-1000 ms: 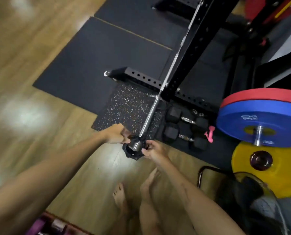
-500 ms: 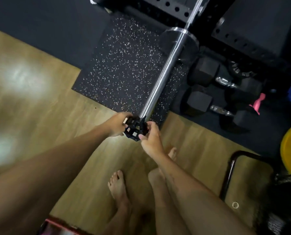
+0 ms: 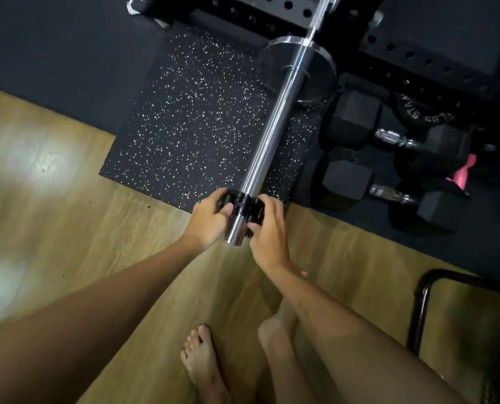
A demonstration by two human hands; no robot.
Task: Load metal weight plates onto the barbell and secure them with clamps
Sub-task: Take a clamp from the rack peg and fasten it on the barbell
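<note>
Head camera is looking straight down past two bare forearms toward a gym floor. At far left, glossy wooden floorboards (image 3: pixel 47 228) are catching pale, blurred patches of light. Beyond them, a matte black rubber mat (image 3: pixel 53 53) is lying flat, and beside it a square black mat (image 3: pixel 202 126) flecked with white specks is sitting under the bar.

Moving toward the middle, the left hand (image 3: pixel 208 223) is curling its fingers around the left side of a black, blocky plastic clamp (image 3: pixel 244 207). The clamp is sitting around the smooth, shiny chrome sleeve of the barbell (image 3: pixel 275 123), close to its near end, with a short stub of sleeve sticking out toward the person. The right hand (image 3: pixel 267 231) is closing on the clamp's right side, thumb pressing along its near edge. Farther up the sleeve, a round silver metal plate (image 3: pixel 324 62) is sitting against the collar, well apart from the clamp.

To the right, two black hexagonal dumbbells (image 3: pixel 356 182) with knurled steel handles are lying on the dark floor, next to something pink (image 3: pixel 464 170). At the lower right, a black tubular frame (image 3: pixel 420 310) is curving over the wood. Bare feet (image 3: pixel 202 363) are standing below.

Compared with half a second ago, the clamp is now threaded onto the sleeve rather than held at its tip.
</note>
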